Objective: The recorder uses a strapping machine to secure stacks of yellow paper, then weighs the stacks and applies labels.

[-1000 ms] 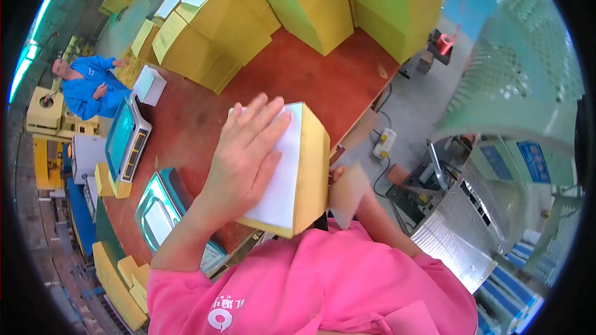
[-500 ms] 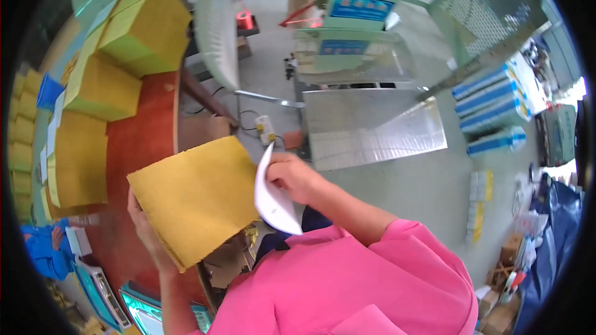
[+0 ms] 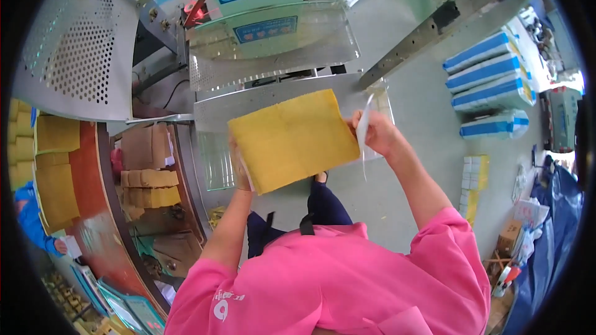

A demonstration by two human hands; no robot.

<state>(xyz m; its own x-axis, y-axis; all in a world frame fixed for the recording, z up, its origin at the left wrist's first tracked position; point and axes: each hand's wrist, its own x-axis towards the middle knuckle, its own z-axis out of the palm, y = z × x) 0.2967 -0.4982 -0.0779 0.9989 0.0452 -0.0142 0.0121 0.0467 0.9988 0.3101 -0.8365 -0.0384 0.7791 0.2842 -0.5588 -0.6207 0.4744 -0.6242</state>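
A block of yellow-brown paper (image 3: 297, 139) with rough edges is held up in front of me, over the front of a metal machine table. My left hand (image 3: 241, 164) grips its left edge, and the paper hides most of those fingers. At the block's right edge, my right hand (image 3: 377, 134) is closed on a white sheet of paper (image 3: 365, 125), which is seen nearly edge-on. Whether the right fingers also touch the yellow-brown block cannot be made out.
Ahead stands a machine with a clear guard (image 3: 273, 40) and metal table (image 3: 214, 108). A perforated panel (image 3: 81, 56) is at left, above a red-topped bench (image 3: 93, 198) holding yellow-brown stacks. Blue-and-white packages (image 3: 487, 71) lie at right. Another person's blue sleeve (image 3: 34, 223) shows far left.
My view has turned right, from the bench to the machine. The yellow-brown block has come over the machine table in my left hand; the white sheet came along in my right.
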